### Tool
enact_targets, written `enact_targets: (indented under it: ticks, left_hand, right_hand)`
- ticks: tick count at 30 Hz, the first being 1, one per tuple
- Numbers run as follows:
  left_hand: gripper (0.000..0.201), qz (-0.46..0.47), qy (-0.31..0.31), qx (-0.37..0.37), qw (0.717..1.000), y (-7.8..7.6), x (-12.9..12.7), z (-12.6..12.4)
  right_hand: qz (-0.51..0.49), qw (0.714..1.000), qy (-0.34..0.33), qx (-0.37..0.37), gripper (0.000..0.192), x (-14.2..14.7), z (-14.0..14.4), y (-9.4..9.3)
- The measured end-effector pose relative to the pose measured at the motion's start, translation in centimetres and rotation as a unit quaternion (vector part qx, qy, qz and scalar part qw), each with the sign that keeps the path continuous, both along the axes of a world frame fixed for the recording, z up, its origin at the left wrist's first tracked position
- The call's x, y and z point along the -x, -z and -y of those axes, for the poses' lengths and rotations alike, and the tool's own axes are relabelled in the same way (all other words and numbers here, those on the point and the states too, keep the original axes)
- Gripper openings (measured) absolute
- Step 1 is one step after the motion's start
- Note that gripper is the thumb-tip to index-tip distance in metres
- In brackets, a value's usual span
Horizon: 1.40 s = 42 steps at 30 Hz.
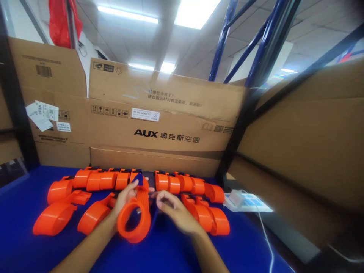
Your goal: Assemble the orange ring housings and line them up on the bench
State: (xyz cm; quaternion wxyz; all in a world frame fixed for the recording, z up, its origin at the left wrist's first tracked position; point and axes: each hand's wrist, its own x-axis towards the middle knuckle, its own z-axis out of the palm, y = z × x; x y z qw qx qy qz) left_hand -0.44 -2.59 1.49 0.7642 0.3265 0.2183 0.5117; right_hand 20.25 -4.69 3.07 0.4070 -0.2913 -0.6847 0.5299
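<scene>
The person's left hand (125, 199) held an orange plastic piece (135, 220) upright over the blue surface (170, 250), its fingers clamped around the narrow upper part while the wide ring end hung toward the camera. A small dark blue part (138, 178) sat at the top of that piece, just above the left thumb. The right hand (173, 212) rested just beside it, its fingers drawn together near the piece's upper edge; whether they pinched anything could not be told, since the spot was blurred.

More orange pieces lay on the surface around the hands. A row of them (108, 180) ran along the back to the left, and another row (184, 184) to the right, with a dark flat object (149, 176) between the two rows. Three larger ring-shaped pieces (54, 218) lay at the left, and a pair (212, 220) lay just right of the right hand.

A white device (244, 201) sat at the surface's right edge, with a white cable (265, 237) trailing from it. Large cardboard boxes (159, 121) stood behind the rows, and a blue metal rack (256, 49) rose at the right.
</scene>
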Motion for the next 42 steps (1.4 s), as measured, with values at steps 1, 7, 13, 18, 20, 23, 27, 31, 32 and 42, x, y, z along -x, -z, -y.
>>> enact_targets:
  ticks: [1,7,13,18,20,23,27,31,32,42]
  left_hand:
    - [0.056,0.003,0.005,-0.003,1.0,0.0,-0.2,0.0]
    - [0.048,-0.012,0.034,0.012,0.999,0.1,-1.0,0.4]
    - [0.033,-0.03,-0.008,-0.027,0.999,1.2,-1.7,1.4]
    - [0.033,-0.08,-0.04,-0.071,0.993,1.4,-1.7,1.3]
    - [0.038,-0.099,-0.068,-0.072,0.99,1.4,-1.6,1.1]
    - [0.046,-0.122,-0.104,-0.064,0.985,1.6,-1.6,0.9]
    - [0.051,-0.14,-0.117,-0.065,0.981,1.8,-1.7,0.8]
    - [0.049,-0.159,-0.111,-0.085,0.977,1.6,-1.8,1.0]
    - [0.048,-0.162,-0.111,-0.09,0.976,1.5,-1.8,1.0]
    - [0.051,-0.103,-0.14,-0.093,0.98,1.0,-1.8,1.3]
  right_hand:
    - [-0.024,0.999,0.024,0.015,0.025,0.1,-0.2,0.3]
    - [-0.158,0.967,0.196,0.039,0.041,0.8,-1.3,1.7]
    - [-0.176,0.958,0.221,0.053,0.044,1.1,-1.3,1.9]
    - [-0.123,0.969,0.216,0.002,0.038,1.4,-1.0,1.7]
    - [-0.11,0.973,0.2,-0.022,0.037,1.4,-1.0,1.7]
    - [-0.082,0.978,0.184,-0.052,0.037,1.4,-0.9,1.6]
    - [-0.065,0.984,0.155,-0.065,0.039,1.3,-0.8,1.6]
    - [-0.056,0.983,0.162,-0.062,0.037,1.3,-1.1,2.0]
    - [-0.054,0.982,0.168,-0.061,0.037,1.3,-1.2,2.1]
    - [-0.029,0.987,0.136,-0.078,0.036,0.7,-1.0,1.8]
